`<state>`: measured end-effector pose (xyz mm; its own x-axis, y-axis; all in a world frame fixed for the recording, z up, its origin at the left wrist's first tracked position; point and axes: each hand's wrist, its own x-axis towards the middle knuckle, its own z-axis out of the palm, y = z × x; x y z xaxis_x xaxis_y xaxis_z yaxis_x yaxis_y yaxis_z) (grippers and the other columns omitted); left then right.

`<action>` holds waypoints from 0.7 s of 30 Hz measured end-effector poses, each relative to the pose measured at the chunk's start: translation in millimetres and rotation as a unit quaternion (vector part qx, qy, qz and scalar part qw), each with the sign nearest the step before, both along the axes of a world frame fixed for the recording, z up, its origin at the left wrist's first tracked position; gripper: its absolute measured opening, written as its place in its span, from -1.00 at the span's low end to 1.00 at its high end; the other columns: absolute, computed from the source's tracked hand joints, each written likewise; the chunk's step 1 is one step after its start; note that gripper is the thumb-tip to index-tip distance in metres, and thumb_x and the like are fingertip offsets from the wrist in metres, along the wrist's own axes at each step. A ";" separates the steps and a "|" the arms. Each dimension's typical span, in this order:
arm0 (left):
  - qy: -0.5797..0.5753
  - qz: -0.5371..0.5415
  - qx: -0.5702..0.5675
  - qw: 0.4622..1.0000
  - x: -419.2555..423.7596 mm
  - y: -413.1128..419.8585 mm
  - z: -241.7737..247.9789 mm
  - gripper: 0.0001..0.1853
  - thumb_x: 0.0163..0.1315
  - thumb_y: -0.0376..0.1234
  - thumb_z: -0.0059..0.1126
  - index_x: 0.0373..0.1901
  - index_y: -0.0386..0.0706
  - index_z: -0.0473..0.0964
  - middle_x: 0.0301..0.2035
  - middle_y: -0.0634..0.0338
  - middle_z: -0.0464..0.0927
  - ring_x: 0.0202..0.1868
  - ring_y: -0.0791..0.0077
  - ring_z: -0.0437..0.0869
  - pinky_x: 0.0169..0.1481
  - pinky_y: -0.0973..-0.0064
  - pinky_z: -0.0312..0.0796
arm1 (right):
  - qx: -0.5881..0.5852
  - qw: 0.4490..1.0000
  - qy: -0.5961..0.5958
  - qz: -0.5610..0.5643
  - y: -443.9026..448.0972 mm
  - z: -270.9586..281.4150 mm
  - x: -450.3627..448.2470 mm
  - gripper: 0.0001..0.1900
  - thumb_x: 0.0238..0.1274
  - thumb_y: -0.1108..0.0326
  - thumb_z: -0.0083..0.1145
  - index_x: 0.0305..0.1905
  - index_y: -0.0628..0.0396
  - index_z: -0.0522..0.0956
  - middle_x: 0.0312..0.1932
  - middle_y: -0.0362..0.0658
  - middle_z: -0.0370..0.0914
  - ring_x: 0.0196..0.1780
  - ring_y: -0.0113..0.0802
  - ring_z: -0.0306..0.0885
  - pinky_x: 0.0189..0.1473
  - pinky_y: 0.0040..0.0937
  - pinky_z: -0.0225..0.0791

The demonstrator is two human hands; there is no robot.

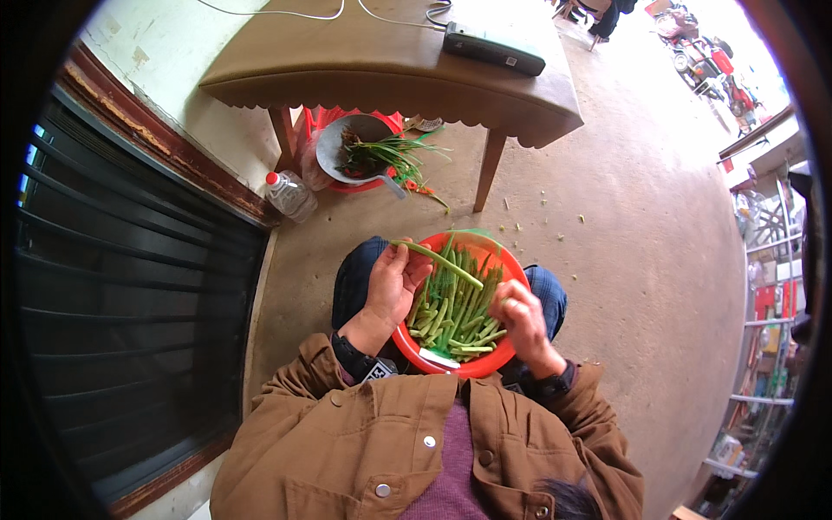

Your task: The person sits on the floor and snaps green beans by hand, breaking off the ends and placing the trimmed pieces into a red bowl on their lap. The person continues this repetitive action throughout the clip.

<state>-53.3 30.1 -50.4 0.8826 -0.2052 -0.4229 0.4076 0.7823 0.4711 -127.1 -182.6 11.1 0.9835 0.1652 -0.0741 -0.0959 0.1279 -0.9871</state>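
My left hand grips a long green vegetable stalk near one end, its other end pointing toward my right hand. Curled fingers make up my right hand, just past the stalk's free end and over the basin's right side; whether something small is pinched in them is hidden. Beneath both hands, an orange-red plastic basin sits between my knees. Many more green stalks lie in it, roughly lined up, with shorter pieces toward my side. Green netting shows at the far rim and among the stalks.
Ahead stands a brown-covered table bearing a black box-shaped device with cables. Under it, a grey pan holds leafy greens. A clear plastic bottle stands left. Small scraps dot the floor. Shelving is at right.
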 end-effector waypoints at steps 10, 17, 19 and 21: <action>-0.132 -0.008 0.115 0.985 -10.7 -7.4 23.4 -0.82 0.43 -0.28 -0.09 -0.06 -0.14 0.39 -0.19 0.05 0.63 -0.22 0.41 0.71 -0.20 0.53 0.61 | -0.485 0.856 -0.157 -0.092 -53.1 3.0 39.3 -0.80 0.13 0.49 0.19 -0.12 0.24 0.62 -0.39 0.04 0.60 -0.33 -0.20 0.60 -0.24 -0.37 0.44; -0.181 -0.024 0.169 0.968 -14.0 -13.2 26.7 -0.84 0.42 -0.28 -0.05 -0.09 -0.15 0.38 -0.22 0.09 0.62 -0.26 0.45 0.69 -0.25 0.54 0.60 | -0.353 0.935 -0.031 0.026 2.3 17.7 12.4 -0.79 0.06 0.34 0.34 -0.25 0.23 0.60 -0.58 -0.10 0.51 -0.53 -0.34 0.48 -0.44 -0.40 0.34; -0.178 -0.026 0.162 0.970 -13.6 -12.5 21.0 -0.84 0.41 -0.28 -0.04 -0.10 -0.15 0.39 -0.23 0.10 0.62 -0.29 0.47 0.69 -0.26 0.54 0.60 | -0.351 0.933 -0.057 0.052 3.6 19.9 14.3 -0.82 0.07 0.39 0.30 -0.24 0.22 0.59 -0.50 -0.09 0.53 -0.44 -0.30 0.51 -0.38 -0.37 0.35; -0.102 -0.070 0.108 0.986 -10.8 -10.8 14.5 -0.83 0.42 -0.26 -0.06 -0.12 -0.15 0.41 -0.25 0.11 0.63 -0.30 0.50 0.69 -0.26 0.56 0.61 | -0.271 0.947 -0.126 0.119 -0.7 20.5 14.8 -0.84 0.09 0.42 0.26 -0.23 0.23 0.57 -0.44 -0.08 0.53 -0.37 -0.26 0.52 -0.33 -0.36 0.36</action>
<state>-64.1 19.3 -36.0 0.9229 -0.2560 -0.2875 0.3848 0.5972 0.7037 -112.3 -183.3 31.6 0.9209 0.3891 0.0213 0.1898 -0.4003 -0.8965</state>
